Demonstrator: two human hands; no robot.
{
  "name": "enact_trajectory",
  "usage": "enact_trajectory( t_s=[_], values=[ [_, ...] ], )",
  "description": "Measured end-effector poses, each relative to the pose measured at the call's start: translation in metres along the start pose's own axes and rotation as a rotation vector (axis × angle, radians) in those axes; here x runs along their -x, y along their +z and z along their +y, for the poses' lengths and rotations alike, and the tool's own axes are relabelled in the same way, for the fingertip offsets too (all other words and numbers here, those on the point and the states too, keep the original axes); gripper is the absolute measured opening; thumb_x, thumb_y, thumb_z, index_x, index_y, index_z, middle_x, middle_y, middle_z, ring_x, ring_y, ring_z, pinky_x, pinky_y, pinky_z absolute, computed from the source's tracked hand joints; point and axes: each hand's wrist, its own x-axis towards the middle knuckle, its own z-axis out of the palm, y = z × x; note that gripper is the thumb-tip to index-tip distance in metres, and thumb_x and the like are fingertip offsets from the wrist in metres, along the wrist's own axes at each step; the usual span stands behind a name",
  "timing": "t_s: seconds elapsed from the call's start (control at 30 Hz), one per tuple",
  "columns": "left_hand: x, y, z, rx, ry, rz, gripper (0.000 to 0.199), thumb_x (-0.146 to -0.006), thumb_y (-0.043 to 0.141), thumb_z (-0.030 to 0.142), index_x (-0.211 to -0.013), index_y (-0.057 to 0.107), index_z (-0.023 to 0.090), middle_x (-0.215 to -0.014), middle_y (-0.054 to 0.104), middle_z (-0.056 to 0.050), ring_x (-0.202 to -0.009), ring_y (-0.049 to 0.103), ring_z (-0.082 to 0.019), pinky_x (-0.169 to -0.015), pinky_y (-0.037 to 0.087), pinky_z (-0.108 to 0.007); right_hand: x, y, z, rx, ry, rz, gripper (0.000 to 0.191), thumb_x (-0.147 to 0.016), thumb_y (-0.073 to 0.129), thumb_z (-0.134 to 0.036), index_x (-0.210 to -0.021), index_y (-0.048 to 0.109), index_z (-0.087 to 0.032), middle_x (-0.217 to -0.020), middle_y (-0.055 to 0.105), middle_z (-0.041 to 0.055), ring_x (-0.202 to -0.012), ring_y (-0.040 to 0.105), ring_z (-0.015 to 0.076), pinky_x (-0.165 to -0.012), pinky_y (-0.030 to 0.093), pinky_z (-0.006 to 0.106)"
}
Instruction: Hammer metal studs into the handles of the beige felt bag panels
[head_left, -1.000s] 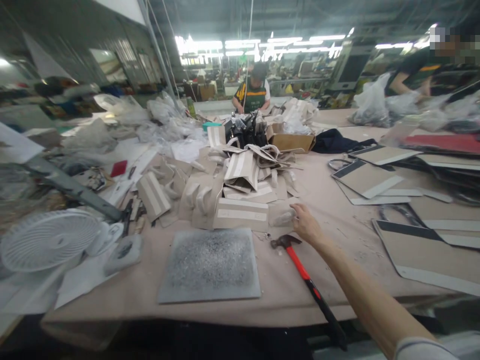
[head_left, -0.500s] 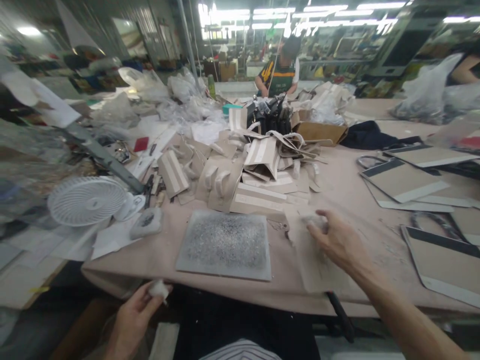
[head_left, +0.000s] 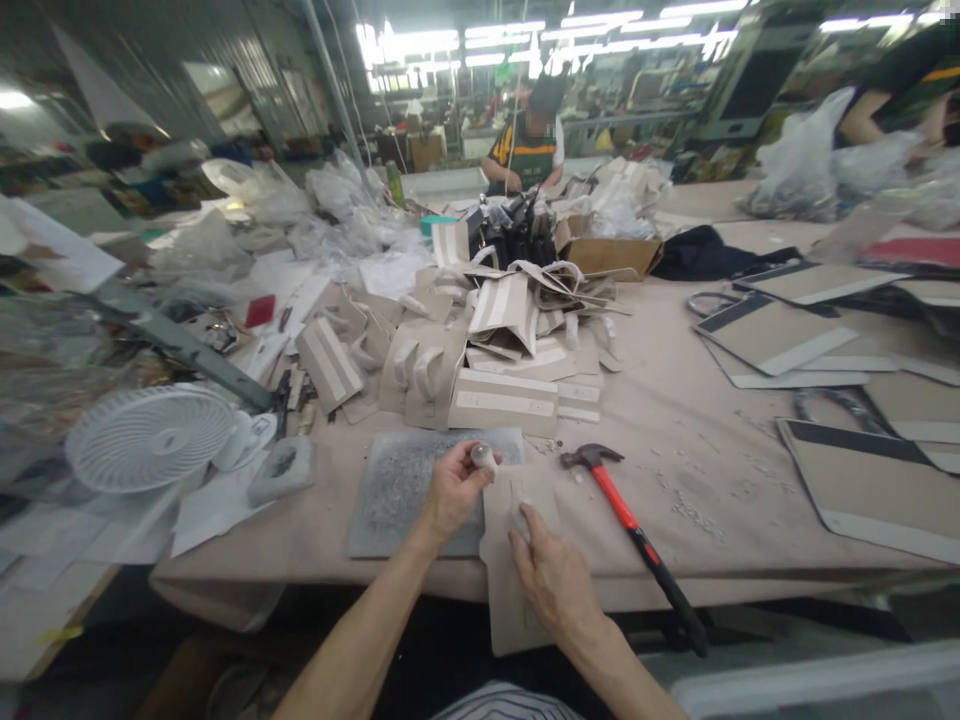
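My left hand [head_left: 450, 495] is closed on a small whitish piece with a round, shiny silvery end [head_left: 484, 458], at the top left edge of a beige bag panel [head_left: 517, 600]. My right hand [head_left: 559, 580] grips that panel, its thumb and forefinger pinching near the middle; what lies under the fingertips is partly hidden. The panel overlaps the right side of a worn grey slab [head_left: 397, 500] and hangs over the table's front edge. Right of the panel lies a claw hammer [head_left: 619, 500] with a red and black handle.
Beige bag panels with handles [head_left: 427, 375] are piled behind the slab. Dark-banded panels [head_left: 862, 490] lie to the right. Small bits [head_left: 690, 510] are scattered beyond the hammer. A white fan [head_left: 157, 440] stands left beside a whitish block [head_left: 281, 470]. A person [head_left: 525, 150] works across the table.
My left hand has come up from the lower left to the panel with the small piece. My right hand has brought the panel left, toward the slab, uncovering the hammer.
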Motion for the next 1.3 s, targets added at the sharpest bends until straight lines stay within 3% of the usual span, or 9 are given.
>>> enact_trajectory(
  t_s=[0.2, 0.37, 0.53, 0.63, 0.7, 0.87, 1.03, 1.17, 1.3],
  values=[
    [-0.012, 0.024, -0.033, -0.002, -0.046, -0.042, 0.038, -0.068, 0.077, 0.035, -0.098, 0.062, 0.016, -0.090, 0.077, -0.008, -0.079, 0.071, -0.019, -0.071, 0.054, -0.029, 0.001, -0.003, -0.003, -0.107, 0.016, -0.023, 0.048, -0.098, 0.037, -0.038, -0.136, 0.052, -0.012, -0.081, 0.074, 0.0128, -0.073, 0.072, 0.0281, -0.063, 0.049, 0.035],
    [-0.010, 0.020, -0.049, 0.027, -0.061, -0.036, 0.039, -0.073, 0.076, 0.036, -0.102, 0.060, 0.016, -0.095, 0.078, -0.010, -0.085, 0.072, -0.020, -0.076, 0.055, -0.030, -0.008, -0.018, 0.035, -0.276, 0.054, 0.129, 0.046, -0.098, 0.037, -0.047, -0.128, 0.056, -0.017, -0.090, 0.071, 0.0079, -0.077, 0.068, 0.0214, -0.067, 0.050, 0.031],
    [-0.011, 0.021, -0.054, -0.035, -0.052, -0.084, 0.034, -0.075, 0.073, 0.029, -0.103, 0.060, 0.016, -0.097, 0.077, -0.009, -0.086, 0.072, -0.020, -0.076, 0.055, -0.030, -0.020, -0.036, 0.106, 0.152, 0.166, 0.346, 0.037, -0.094, 0.046, -0.039, -0.117, 0.061, -0.014, -0.106, 0.064, 0.0167, -0.091, 0.062, 0.0274, -0.077, 0.048, 0.038],
    [-0.010, 0.022, -0.053, -0.090, -0.036, -0.086, 0.028, -0.076, 0.070, 0.026, -0.101, 0.061, 0.017, -0.095, 0.077, -0.008, -0.084, 0.071, -0.019, -0.076, 0.054, -0.030, -0.019, -0.041, 0.133, 0.342, 0.229, 0.254, 0.031, -0.091, 0.051, -0.037, -0.106, 0.063, -0.013, -0.099, 0.063, 0.0177, -0.089, 0.060, 0.0291, -0.074, 0.046, 0.039],
    [-0.010, 0.022, -0.051, -0.142, -0.024, -0.091, 0.026, -0.076, 0.068, 0.024, -0.100, 0.061, 0.018, -0.094, 0.077, -0.006, -0.083, 0.071, -0.019, -0.075, 0.054, -0.030, -0.018, -0.043, 0.139, 0.319, 0.276, 0.169, 0.025, -0.090, 0.053, -0.038, -0.095, 0.063, -0.016, -0.091, 0.062, 0.0149, -0.081, 0.059, 0.0266, -0.069, 0.044, 0.037],
    [-0.010, 0.023, -0.047, -0.285, 0.068, -0.137, 0.021, -0.076, 0.062, 0.018, -0.097, 0.063, 0.019, -0.091, 0.076, -0.004, -0.079, 0.068, -0.018, -0.072, 0.052, -0.028, -0.022, -0.055, 0.125, -0.311, 0.436, -0.024, 0.009, -0.078, 0.058, -0.024, -0.074, 0.050, -0.021, -0.067, 0.053, 0.0018, -0.064, 0.053, 0.0180, -0.059, 0.039, 0.029],
    [-0.011, 0.024, -0.046, -0.395, 0.127, -0.210, 0.020, -0.077, 0.059, 0.016, -0.096, 0.066, 0.018, -0.088, 0.074, -0.003, -0.078, 0.065, -0.017, -0.072, 0.049, -0.026, -0.027, -0.083, 0.093, -0.604, 0.407, -0.200, 0.015, -0.082, 0.044, -0.034, -0.071, 0.042, -0.024, -0.060, 0.049, -0.0026, -0.047, 0.045, 0.0124, -0.045, 0.038, 0.026],
    [-0.009, 0.024, -0.043, -0.472, 0.171, -0.238, 0.022, -0.079, 0.058, 0.016, -0.099, 0.066, 0.019, -0.087, 0.071, -0.002, -0.080, 0.063, -0.017, -0.073, 0.047, -0.025, -0.019, -0.108, 0.060, -0.753, 0.246, -0.052, 0.025, -0.089, 0.040, -0.047, -0.081, 0.043, -0.024, -0.062, 0.049, -0.0040, -0.048, 0.048, 0.0118, -0.046, 0.039, 0.025],
    [-0.006, 0.023, -0.042, -0.501, 0.205, -0.250, 0.020, -0.081, 0.057, 0.017, -0.098, 0.066, 0.019, -0.081, 0.067, 0.000, -0.074, 0.060, -0.016, -0.070, 0.045, -0.025, -0.012, -0.109, 0.048, -0.424, -0.011, 0.180, 0.026, -0.092, 0.038, -0.048, -0.080, 0.042, -0.025, -0.055, 0.045, -0.0041, -0.048, 0.043, 0.0129, -0.048, 0.030, 0.026]
  ],
)
